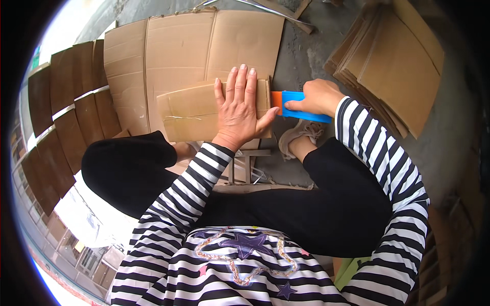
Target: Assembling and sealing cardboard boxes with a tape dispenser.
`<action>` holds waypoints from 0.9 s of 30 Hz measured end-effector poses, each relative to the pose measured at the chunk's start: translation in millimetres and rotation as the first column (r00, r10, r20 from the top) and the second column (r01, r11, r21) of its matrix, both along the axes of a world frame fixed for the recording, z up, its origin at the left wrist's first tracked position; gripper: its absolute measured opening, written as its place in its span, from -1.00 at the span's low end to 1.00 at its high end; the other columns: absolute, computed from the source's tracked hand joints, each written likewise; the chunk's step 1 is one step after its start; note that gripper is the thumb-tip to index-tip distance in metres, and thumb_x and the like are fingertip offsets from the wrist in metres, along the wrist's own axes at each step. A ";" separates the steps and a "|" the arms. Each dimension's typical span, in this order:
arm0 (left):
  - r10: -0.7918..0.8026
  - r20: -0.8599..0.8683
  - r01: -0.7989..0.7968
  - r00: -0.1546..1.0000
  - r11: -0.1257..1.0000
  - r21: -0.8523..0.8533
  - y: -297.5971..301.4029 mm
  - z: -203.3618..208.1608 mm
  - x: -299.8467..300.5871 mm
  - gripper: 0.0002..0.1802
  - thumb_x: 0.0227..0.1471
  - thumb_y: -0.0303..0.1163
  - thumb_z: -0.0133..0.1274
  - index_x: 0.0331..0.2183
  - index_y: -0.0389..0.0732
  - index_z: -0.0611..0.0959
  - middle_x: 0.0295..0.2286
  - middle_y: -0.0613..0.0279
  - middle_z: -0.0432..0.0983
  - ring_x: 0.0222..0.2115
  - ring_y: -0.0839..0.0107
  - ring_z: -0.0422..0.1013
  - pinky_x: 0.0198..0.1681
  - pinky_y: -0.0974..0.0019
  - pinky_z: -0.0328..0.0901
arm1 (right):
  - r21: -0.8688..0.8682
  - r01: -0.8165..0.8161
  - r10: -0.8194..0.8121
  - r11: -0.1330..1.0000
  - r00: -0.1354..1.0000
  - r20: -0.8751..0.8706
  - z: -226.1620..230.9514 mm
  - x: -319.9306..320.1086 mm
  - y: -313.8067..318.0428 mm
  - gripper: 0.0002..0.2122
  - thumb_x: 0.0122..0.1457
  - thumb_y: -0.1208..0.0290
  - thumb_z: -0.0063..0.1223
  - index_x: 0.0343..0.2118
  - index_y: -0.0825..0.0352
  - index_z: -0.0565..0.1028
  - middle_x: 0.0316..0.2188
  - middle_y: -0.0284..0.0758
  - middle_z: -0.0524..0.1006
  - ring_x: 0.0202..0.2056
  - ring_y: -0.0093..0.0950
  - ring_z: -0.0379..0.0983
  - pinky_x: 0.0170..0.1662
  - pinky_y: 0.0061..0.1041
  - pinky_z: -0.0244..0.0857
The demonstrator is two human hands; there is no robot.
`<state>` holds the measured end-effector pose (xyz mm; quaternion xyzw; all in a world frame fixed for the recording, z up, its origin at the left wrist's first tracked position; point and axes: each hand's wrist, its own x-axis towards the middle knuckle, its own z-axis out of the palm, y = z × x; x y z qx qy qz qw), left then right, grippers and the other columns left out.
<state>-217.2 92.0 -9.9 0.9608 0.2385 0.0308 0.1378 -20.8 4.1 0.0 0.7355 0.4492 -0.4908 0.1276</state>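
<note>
A narrow, closed cardboard box (191, 111) lies in front of me on a larger cardboard sheet, a strip of shiny clear tape showing on its top. My left hand (239, 104) rests flat on the box near its right end, fingers stretched out and thumb pointing right. My right hand (319, 98) is closed around a blue hand tool with an orange end (292, 103), possibly a tape dispenser. The orange end meets the right end of the box, close to my left thumb. The tool's far side is hidden by my right fingers.
A creased cardboard sheet (178, 46) lies beneath and beyond the box. Stacked flat cardboard (398, 76) stands at the right on the grey floor. Bundled brown cardboard pieces (66, 127) line the left. My bent legs and a shoe (301, 135) flank the work spot.
</note>
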 end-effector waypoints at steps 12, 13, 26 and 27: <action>0.009 0.042 -0.012 0.999 0.998 0.063 3.1 -10.7 -5.3 -0.23 0.03 0.07 -0.14 0.13 -0.26 0.22 0.14 0.01 0.07 0.20 0.12 -0.07 0.21 -0.09 -0.37 | 0.048 -0.136 0.129 0.989 0.983 0.129 25.2 5.2 11.1 -0.39 -0.07 -0.20 -0.06 -0.32 0.37 0.58 -0.35 -0.12 0.56 -0.24 -0.21 0.49 -0.14 -0.36 0.34; 0.017 0.023 -0.019 1.000 0.997 0.075 6.3 -7.0 -8.9 -0.27 0.06 0.04 -0.17 0.14 -0.24 0.20 0.15 0.02 0.05 0.21 0.14 -0.09 0.22 -0.06 -0.37 | 0.088 -0.039 0.026 0.995 0.990 0.138 59.0 18.5 5.1 -0.36 -0.08 -0.24 -0.08 -0.40 0.41 0.58 -0.41 -0.08 0.55 -0.32 -0.18 0.50 -0.21 -0.31 0.35; 0.370 0.383 -0.434 0.846 0.896 0.092 88.6 4.8 -87.9 -0.24 0.06 -0.15 0.03 0.13 -0.40 0.14 0.12 -0.30 0.00 0.17 -0.05 -0.03 0.18 0.11 -0.03 | 0.204 0.148 -0.252 0.968 0.559 0.790 61.3 120.1 -131.4 -0.54 0.14 0.01 -0.09 -0.20 0.42 0.39 -0.26 -0.04 0.50 -0.19 -0.07 0.43 -0.14 -0.22 0.30; 0.372 0.381 -0.436 0.847 0.895 0.096 96.4 -3.2 -105.4 -0.24 0.06 -0.15 0.03 0.13 -0.40 0.14 0.12 -0.30 0.00 0.17 -0.05 -0.03 0.18 0.11 -0.03 | 0.420 0.020 -0.342 0.907 0.616 0.709 74.3 92.5 -108.8 -0.56 0.17 0.06 -0.11 -0.16 0.42 0.39 -0.23 -0.06 0.49 -0.15 -0.09 0.41 -0.10 -0.26 0.28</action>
